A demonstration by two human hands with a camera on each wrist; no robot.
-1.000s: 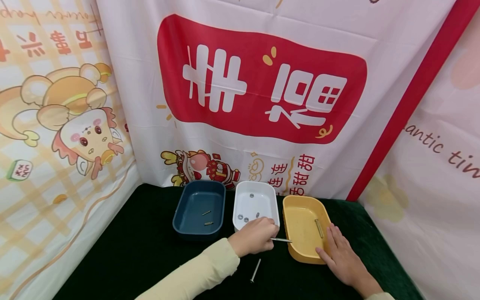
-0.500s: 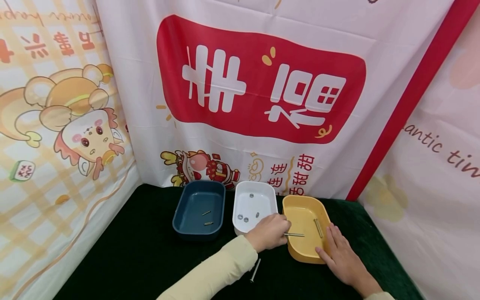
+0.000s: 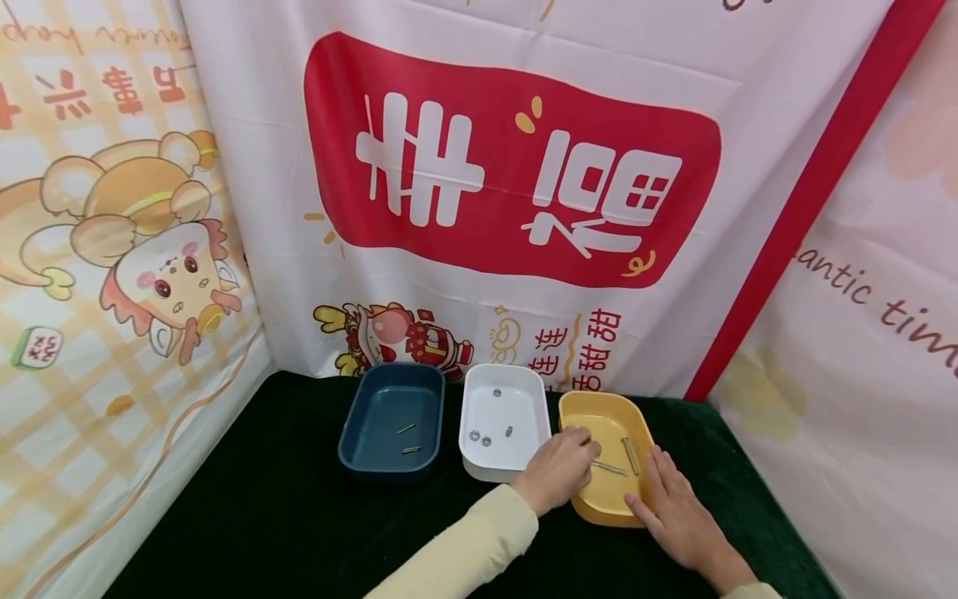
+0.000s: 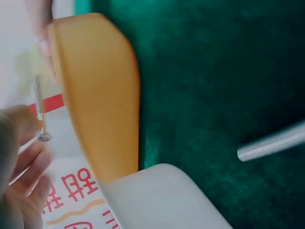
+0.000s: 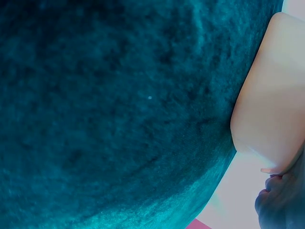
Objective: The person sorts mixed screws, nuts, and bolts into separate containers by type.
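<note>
In the head view, my left hand [image 3: 557,467] reaches over the near left rim of the yellow tray [image 3: 599,503]. Its fingertips pinch a long silver bolt [image 3: 609,468] at the head end, with the shank pointing right over the tray's floor. The left wrist view shows the bolt's head [image 4: 44,137] right at the thumb and fingertips. A second bolt [image 3: 630,456] lies along the tray's right side. My right hand [image 3: 677,512] rests with straight fingers against the tray's right wall. Another bolt [image 4: 271,143] lies on the green cloth, hidden in the head view by my left sleeve.
Left of the yellow tray stands a white tray [image 3: 479,467] with several nuts [image 3: 486,442]. Farther left, a dark blue tray [image 3: 374,416] has two small thin metal pieces [image 3: 410,450] in it. Printed curtains [image 3: 247,283] rise right behind the trays.
My left hand has moved right from the white tray's near corner to over the yellow tray, carrying the bolt. My right hand stays on the yellow tray. My sleeve now covers the bolt on the cloth.
</note>
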